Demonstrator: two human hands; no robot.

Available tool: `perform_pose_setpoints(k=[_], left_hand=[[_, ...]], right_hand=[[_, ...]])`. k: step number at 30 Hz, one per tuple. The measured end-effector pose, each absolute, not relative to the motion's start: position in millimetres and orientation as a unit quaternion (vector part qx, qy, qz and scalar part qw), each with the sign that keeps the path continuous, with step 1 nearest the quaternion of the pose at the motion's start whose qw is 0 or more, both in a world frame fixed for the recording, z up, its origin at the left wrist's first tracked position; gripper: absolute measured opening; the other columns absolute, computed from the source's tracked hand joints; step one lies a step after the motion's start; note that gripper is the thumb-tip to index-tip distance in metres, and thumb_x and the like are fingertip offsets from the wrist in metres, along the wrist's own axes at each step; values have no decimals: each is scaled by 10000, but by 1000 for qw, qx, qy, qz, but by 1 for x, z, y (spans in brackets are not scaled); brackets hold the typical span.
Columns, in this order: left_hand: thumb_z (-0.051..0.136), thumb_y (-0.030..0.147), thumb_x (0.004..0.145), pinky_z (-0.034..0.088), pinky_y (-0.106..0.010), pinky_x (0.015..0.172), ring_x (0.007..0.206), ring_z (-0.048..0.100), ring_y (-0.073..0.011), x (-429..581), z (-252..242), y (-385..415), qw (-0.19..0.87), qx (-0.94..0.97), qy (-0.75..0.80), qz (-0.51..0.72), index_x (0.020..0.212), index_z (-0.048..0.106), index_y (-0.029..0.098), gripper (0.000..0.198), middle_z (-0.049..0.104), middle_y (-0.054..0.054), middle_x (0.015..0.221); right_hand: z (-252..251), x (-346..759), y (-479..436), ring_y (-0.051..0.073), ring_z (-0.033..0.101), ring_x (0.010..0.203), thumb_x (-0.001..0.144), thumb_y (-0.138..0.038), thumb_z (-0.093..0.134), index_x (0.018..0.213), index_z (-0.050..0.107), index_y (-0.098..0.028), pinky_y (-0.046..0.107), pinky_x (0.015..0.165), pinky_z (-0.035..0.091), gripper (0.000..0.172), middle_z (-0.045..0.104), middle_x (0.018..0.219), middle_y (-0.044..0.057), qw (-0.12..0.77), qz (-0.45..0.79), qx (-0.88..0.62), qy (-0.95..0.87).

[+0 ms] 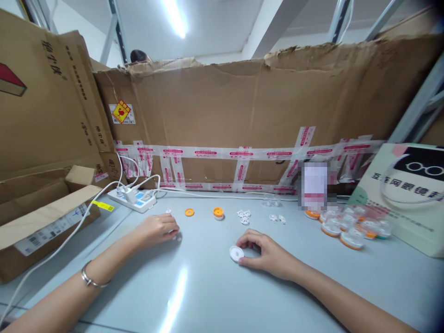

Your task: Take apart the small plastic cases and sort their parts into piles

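Note:
My right hand [262, 252] pinches a white round disc [237, 254] by its edge, thumb below and fingers above, at the table surface. My left hand [161, 229] rests low over the table with its fingers curled together. A small pale piece [179, 238] lies by its fingertips; what the fingers hold, if anything, is hidden. Beyond the hands lie an orange ring [189, 212], an orange and white round part [218, 213], a cluster of small white cut-out pieces [244, 216] and a few more white pieces [274, 218]. A little white piece [168, 211] sits behind my left hand.
At the right, several clear round cases with orange bases [352, 238] are piled beside a printed box [405, 199]. Clear domes [271, 200] stand at the back. A power strip [133, 199] with cables, an open carton [52, 222] and a cardboard wall [215, 111] border the table.

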State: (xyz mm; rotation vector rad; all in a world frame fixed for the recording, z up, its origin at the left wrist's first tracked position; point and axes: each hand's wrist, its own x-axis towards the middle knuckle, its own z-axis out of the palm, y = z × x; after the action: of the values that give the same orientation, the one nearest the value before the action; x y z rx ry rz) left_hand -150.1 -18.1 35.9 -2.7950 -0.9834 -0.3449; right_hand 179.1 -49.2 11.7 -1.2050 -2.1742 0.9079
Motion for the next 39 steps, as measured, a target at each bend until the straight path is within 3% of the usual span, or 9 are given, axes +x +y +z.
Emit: perform_pose_setpoints(k=[9,13,20,27,39], left_hand=[[422,286,871,414,-230,756,734,566,-120,-140,43,-21,10,-923,-359,-139,806,626,182,238,622,-29,773],[419,252,871,420,-237,691,740,567,-137,-102,51,-31,5,-930,-325,-170,817,619,175,221,626,-39,777],[529,194,813,424,-221,704,766,577,-137,-23,42,-34,-55,-959,-243,-136,870,641,189,126,634,-23,806],[633,184,742,413,-196,695,755,574,-125,-3,36,-21,-87,-962,-239,-99,806,665,181,71,623,-13,802],[511,221,828,323,-271,699,746,505,-130,-2,28,-27,87,-973,-192,-98,828,629,205,119,595,-1,776]], right_hand=[[12,179,-50,178,520,839,659,-301,649,827,635,-209,295,773,395,192,575,859,24,239,327,-449,-796],[11,178,-50,178,522,834,658,-307,648,826,636,-216,296,772,396,191,579,857,24,242,317,-446,-801],[8,176,-51,168,527,796,668,-274,625,855,648,-210,284,756,401,199,570,814,29,255,270,-431,-823],[5,175,-50,160,519,771,676,-288,618,776,648,-219,267,725,404,125,550,773,14,262,257,-430,-825],[6,176,-49,144,520,740,668,-216,608,694,611,-188,258,714,399,38,537,746,4,284,283,-427,-810]])
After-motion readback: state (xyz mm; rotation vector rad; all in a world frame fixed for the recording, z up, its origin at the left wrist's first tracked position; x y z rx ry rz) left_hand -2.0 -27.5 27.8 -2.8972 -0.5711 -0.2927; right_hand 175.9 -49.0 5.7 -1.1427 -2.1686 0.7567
